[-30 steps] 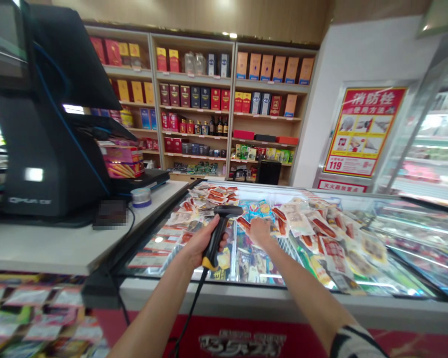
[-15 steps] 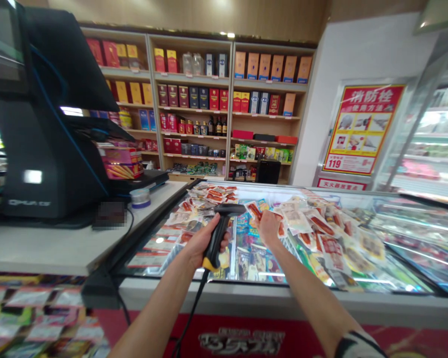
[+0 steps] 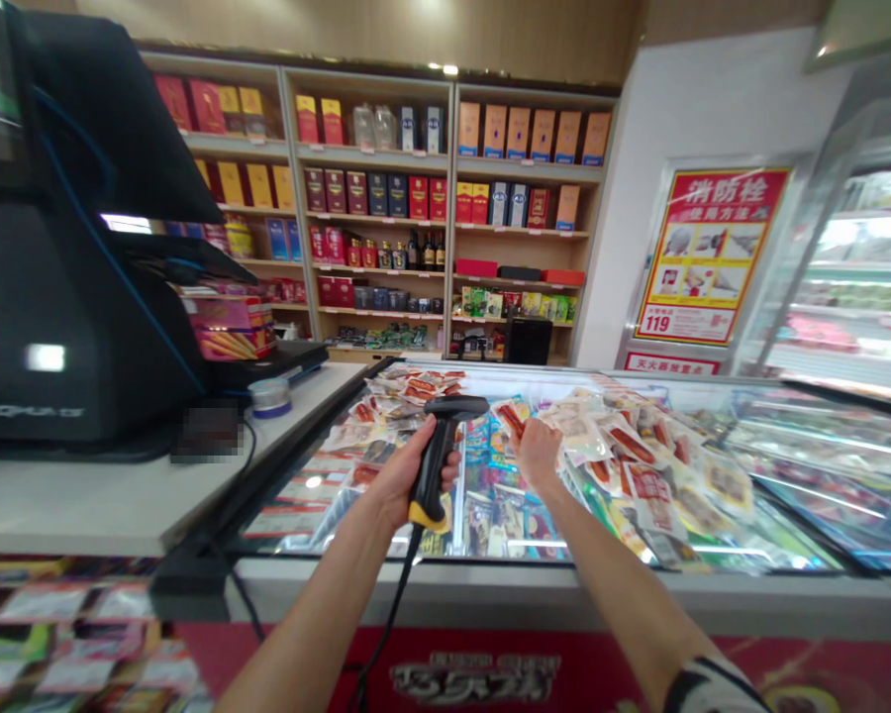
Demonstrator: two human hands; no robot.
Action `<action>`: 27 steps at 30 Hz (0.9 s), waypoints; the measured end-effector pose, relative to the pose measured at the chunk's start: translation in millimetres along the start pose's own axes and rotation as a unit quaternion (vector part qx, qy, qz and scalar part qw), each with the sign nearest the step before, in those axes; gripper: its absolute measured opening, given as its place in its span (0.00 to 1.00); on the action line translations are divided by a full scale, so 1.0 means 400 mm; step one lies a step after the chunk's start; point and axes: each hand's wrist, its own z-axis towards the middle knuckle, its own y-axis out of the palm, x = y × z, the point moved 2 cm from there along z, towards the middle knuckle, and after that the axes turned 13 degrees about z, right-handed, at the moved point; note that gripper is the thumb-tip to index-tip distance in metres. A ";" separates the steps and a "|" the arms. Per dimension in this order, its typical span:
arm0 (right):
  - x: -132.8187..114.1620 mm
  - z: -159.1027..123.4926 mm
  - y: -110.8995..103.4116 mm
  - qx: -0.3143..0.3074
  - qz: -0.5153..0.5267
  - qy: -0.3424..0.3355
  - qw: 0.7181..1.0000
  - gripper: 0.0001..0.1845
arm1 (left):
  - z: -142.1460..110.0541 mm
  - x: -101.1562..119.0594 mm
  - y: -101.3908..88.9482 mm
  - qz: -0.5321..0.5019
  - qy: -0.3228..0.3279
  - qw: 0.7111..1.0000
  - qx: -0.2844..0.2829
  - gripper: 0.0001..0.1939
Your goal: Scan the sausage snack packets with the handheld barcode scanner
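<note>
My left hand [image 3: 408, 475] is wrapped round the grip of a black and yellow handheld barcode scanner [image 3: 435, 465], its cable hanging down past the freezer's front. The scanner's head points right, toward a clear packet of sausage [image 3: 510, 416]. That packet is pinched in my right hand [image 3: 540, 454], just right of the scanner and apart from it. Below both hands lies the glass top of a chest freezer [image 3: 416, 572]. One heap of sausage packets [image 3: 423, 386] lies on the glass at the left, and a larger heap of sealed food packets [image 3: 639, 446] spreads at the right.
On the left, a counter [image 3: 96, 510] carries a dark checkout terminal [image 3: 81, 297], a boxed snack [image 3: 230, 327] and a roll of tape [image 3: 270, 396]. Shelves of boxes and bottles [image 3: 375, 208] stand behind the freezer. A glass-fronted cooler [image 3: 853, 297] is at far right.
The view has shifted slightly, so the surroundings sit a little further left. The scanner and the sausage packet are still held, with the packet slightly closer to the scanner's head.
</note>
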 end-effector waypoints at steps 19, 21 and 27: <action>0.005 -0.002 -0.021 -0.013 0.004 0.026 1.000 0.14 | 0.038 -0.026 0.008 0.014 0.010 1.000 0.015 0.18; 0.012 0.007 -0.029 -0.012 -0.008 0.028 1.000 0.14 | 0.036 -0.024 0.006 0.014 0.012 1.000 0.017 0.18; 0.095 0.063 -0.064 -0.001 -0.060 0.060 0.996 0.16 | 0.015 -0.003 -0.027 0.030 0.017 0.999 0.040 0.18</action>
